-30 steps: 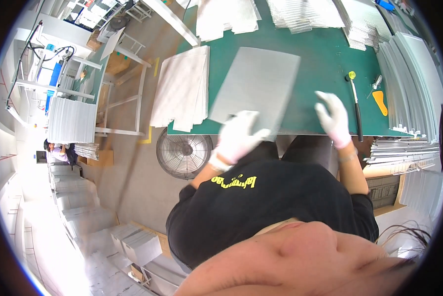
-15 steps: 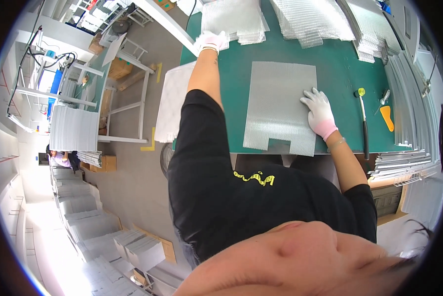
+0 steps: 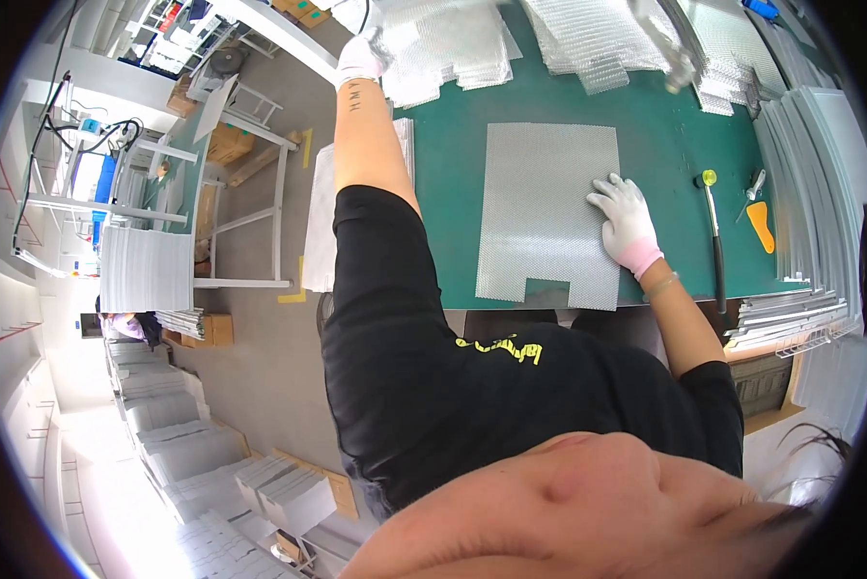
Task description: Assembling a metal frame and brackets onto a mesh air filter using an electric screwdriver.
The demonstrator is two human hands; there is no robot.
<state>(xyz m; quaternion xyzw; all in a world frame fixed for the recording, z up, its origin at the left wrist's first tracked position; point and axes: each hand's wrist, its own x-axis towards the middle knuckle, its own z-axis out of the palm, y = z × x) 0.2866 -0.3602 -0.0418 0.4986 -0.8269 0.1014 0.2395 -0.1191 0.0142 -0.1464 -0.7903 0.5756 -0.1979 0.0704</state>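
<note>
In the head view, a silvery, notched sheet of textured, seemingly plastic film [image 3: 546,207] lies flat at the centre of the frame, its notch toward me at the lower edge; it rests on the green flat-topped table [image 3: 660,130]. My white-gloved right hand [image 3: 629,224] lies on its right edge, fingers loosely spread and flat, pinching nothing; my white-gloved left hand [image 3: 360,60] is far out at the upper left, by the left edge of a silvery pile of notched sheets [image 3: 443,48]; I cannot tell whether those fingers are closed on anything.

As I judge it, 1 sheet is laid out and nothing is set on top of it; 2 more piles, the silvery middle pile [image 3: 593,43] and the silvery upper-right pile [image 3: 733,48], hold plenty that looks unhandled; the black-handled hammer with a lime-yellow head [image 3: 714,236] lies unused at the right.
</note>
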